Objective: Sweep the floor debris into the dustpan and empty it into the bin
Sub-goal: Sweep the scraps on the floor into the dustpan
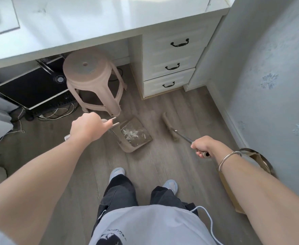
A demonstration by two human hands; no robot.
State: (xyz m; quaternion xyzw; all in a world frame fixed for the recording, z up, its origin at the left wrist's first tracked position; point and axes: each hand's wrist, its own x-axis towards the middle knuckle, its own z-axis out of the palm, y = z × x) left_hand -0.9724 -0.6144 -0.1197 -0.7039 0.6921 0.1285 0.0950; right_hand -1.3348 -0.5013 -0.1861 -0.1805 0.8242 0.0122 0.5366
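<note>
A beige dustpan (141,138) rests on the wood floor in front of my feet, its mouth facing right, with white scraps of debris (131,133) inside. My left hand (87,128) is shut on the top of the dustpan's upright handle. My right hand (202,145) is shut on the broom handle. The broom head (170,127) sits on the floor just right of the dustpan's mouth, blurred. A round bin (259,156) with a brown liner stands against the right wall, mostly hidden behind my right forearm.
A pink plastic stool (94,82) stands just behind the dustpan, under a white desk (92,29). White drawers (171,68) are at the back right. A black computer case (32,85) and loose cables (55,114) lie at the left. The wall (277,85) runs along the right.
</note>
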